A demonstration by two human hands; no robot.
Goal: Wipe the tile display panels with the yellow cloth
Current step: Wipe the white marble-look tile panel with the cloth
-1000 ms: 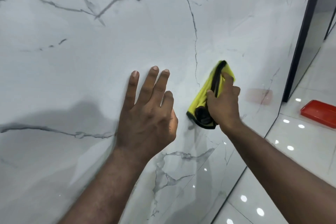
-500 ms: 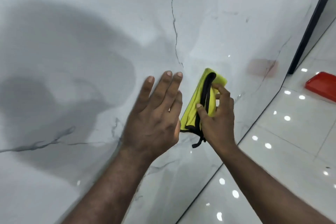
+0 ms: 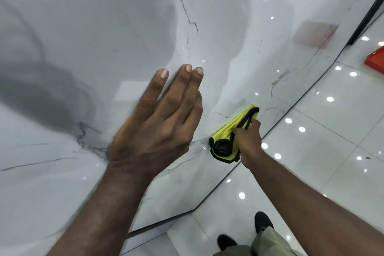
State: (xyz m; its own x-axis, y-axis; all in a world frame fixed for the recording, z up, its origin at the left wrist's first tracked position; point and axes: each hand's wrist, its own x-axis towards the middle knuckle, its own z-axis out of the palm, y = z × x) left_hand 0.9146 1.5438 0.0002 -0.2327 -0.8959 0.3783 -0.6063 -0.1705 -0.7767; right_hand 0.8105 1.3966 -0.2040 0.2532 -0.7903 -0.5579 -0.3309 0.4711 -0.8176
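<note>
The tile panel (image 3: 218, 16) looks glossy and smooth — marble-veined white — like the shiny floor tiles (image 3: 332, 131), while the yellow cloth (image 3: 226, 131) is soft, matt fabric

Your left hand (image 3: 158, 118) is raised, palm facing away, fingers straight and close together; the forearm is bare. Your right arm reaches forward and lower, nearly straight; your right hand (image 3: 248, 141) curls its fingers tightly round the yellow cloth (image 3: 225, 132).
</note>
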